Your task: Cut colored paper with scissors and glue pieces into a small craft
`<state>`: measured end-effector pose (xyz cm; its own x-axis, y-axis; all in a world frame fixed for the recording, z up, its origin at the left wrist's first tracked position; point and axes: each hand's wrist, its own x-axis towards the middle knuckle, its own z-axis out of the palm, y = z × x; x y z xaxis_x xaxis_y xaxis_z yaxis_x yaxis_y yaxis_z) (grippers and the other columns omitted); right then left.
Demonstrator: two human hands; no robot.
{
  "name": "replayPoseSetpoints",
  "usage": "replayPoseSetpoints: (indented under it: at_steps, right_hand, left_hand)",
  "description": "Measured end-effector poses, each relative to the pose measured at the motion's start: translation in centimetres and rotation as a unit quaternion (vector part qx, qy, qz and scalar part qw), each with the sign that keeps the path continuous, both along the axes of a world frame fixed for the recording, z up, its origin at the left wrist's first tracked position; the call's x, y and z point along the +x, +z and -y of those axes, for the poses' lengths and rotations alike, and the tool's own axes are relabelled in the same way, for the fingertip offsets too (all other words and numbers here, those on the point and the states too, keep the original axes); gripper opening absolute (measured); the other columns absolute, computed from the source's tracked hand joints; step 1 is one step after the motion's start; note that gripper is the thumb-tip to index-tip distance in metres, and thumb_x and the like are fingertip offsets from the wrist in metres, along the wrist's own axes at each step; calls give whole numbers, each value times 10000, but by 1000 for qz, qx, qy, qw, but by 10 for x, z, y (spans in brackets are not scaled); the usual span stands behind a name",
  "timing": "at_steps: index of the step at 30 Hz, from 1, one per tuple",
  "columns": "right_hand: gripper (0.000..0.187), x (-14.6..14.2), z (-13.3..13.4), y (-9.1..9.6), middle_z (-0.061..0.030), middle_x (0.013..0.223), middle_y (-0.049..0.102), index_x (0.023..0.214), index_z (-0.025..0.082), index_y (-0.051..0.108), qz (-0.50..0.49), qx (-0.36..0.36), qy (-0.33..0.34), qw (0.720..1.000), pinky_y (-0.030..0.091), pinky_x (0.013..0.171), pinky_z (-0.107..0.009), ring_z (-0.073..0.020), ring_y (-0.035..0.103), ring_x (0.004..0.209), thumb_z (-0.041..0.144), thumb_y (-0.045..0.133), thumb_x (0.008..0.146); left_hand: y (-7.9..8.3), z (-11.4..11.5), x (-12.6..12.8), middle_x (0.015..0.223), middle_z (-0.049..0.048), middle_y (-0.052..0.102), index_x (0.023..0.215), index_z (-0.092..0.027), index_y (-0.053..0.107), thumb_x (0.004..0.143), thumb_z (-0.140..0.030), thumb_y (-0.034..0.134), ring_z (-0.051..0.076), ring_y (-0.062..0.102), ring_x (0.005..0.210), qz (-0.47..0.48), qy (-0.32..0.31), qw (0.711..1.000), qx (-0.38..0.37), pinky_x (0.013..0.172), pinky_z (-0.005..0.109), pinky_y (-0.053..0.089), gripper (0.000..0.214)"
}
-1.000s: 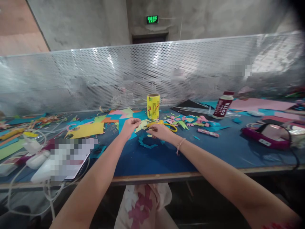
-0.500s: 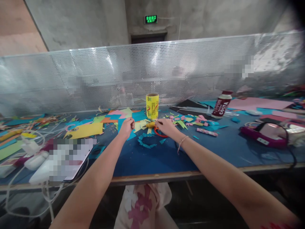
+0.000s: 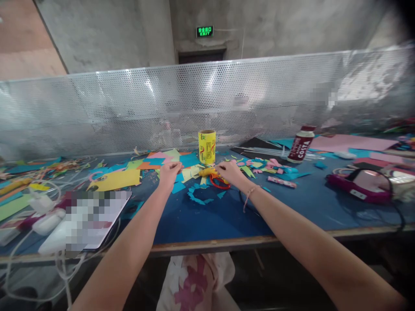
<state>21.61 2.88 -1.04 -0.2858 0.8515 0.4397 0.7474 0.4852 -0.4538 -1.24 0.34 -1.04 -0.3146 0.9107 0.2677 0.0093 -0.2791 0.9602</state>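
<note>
My left hand (image 3: 171, 173) hovers over the paper scraps left of centre, its fingers pinched together; whatever they hold is too small to make out. Across from it, my right hand (image 3: 229, 171) has thumb and fingers drawn together just above a yellow tool (image 3: 205, 172) and red-handled scissors (image 3: 220, 183). Nothing between those fingertips can be made out. A torn, curved strip of blue paper (image 3: 196, 195) lies in front of both hands. Behind them stands a yellow printed roll (image 3: 207, 147), upright with its hollow top showing.
A yellow paper sheet (image 3: 117, 179) and coloured scraps lie left, near a tablet (image 3: 106, 224) and white cables. To the right are a glue-stick-like tube (image 3: 282, 182), a Costa bottle (image 3: 302, 144) and a purple strapped device (image 3: 356, 186). A perforated metal screen (image 3: 136, 108) backs the table.
My left hand has gone from a fist to a pinch with the fingers stretched toward the right. My right hand has shifted slightly right, showing more of the red scissors. The view has tilted up a little.
</note>
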Motion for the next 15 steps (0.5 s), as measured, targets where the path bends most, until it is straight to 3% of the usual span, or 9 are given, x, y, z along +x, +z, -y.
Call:
replayPoseSetpoints:
  at_steps: [3, 6, 9, 11, 15]
  right_hand:
    - [241, 1, 0, 1, -33, 651, 622, 655, 166, 608, 8, 3, -8, 1000, 365, 583, -227, -133, 532, 605, 269, 421, 767]
    - [210, 4, -1, -2, -67, 820, 624, 809, 157, 604, 56, 38, -37, 997, 387, 697, -256, -175, 548, 781, 316, 490, 733]
    - [464, 6, -1, -9, -155, 995, 565, 966, 108, 552, 141, 48, -94, 984, 363, 811, -336, -267, 493, 973, 443, 580, 646]
    - [526, 6, -2, -15, -190, 1012, 553, 995, 84, 533, 189, 14, -102, 977, 370, 799, -358, -300, 495, 974, 464, 584, 635]
    - [325, 1, -7, -21, -207, 951, 594, 943, 79, 553, 189, -24, -84, 978, 380, 756, -346, -292, 543, 908, 328, 500, 741]
  left_hand:
    - [0, 1, 0, 598, 22, 607, 644, -133, 616, 567, -267, 648, 96, 523, 534, 11, 5, 1000, -2, 587, 248, 443, 158]
    - [-1, -1, -2, 566, 7, 583, 642, -130, 607, 534, -225, 659, 92, 515, 529, 25, 12, 1000, -4, 589, 245, 440, 153]
    - [-5, -5, -5, 528, -11, 543, 647, -135, 602, 520, -187, 648, 86, 487, 513, 17, 24, 1000, -7, 568, 234, 418, 145]
    - [-7, -7, -6, 545, -13, 536, 669, -142, 603, 539, -180, 623, 84, 478, 521, 9, 28, 1000, -1, 563, 228, 404, 137]
    - [-7, -9, -6, 562, -21, 503, 687, -151, 596, 611, -169, 547, 70, 451, 521, 31, 15, 999, 29, 547, 208, 376, 92]
